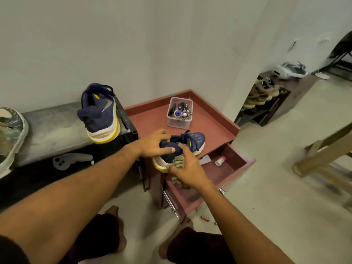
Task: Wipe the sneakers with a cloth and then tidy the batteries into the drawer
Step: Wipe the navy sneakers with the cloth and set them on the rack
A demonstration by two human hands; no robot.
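Sneaker (192,143) in navy with a white-and-yellow sole: resting at the front edge of the red desk (152,119), toe pointing right, heel toward the camera, just above the open drawer (236,164). Gripping its heel collar with the left hand (152,144), fingers curling over the top of the collar, thumb lying along the near side. Holding an olive patterned cloth (178,161) in the right hand (187,169), fingers curling round the bunched fabric and pressing it against the heel beside the yellow sole edge, with a loose end hanging below the wrist over the drawer. Recording a second sneaker (100,119) of the same colours sitting on the right end of the grey desk (57,128), heel toward the camera, near the red desk. Recording a clear plastic tub (179,121) standing toward the back of the red desk, apart from the held shoe and holding several small items too small to tell. Recording a small bottle (220,161) with a pink cap lying on its side inside the drawer. Noting a small copper-coloured cylinder (204,218) lying on the floor below the drawer front, too small to identify. Noting a shoe rack (262,96) with pairs of shoes standing well off to the right.
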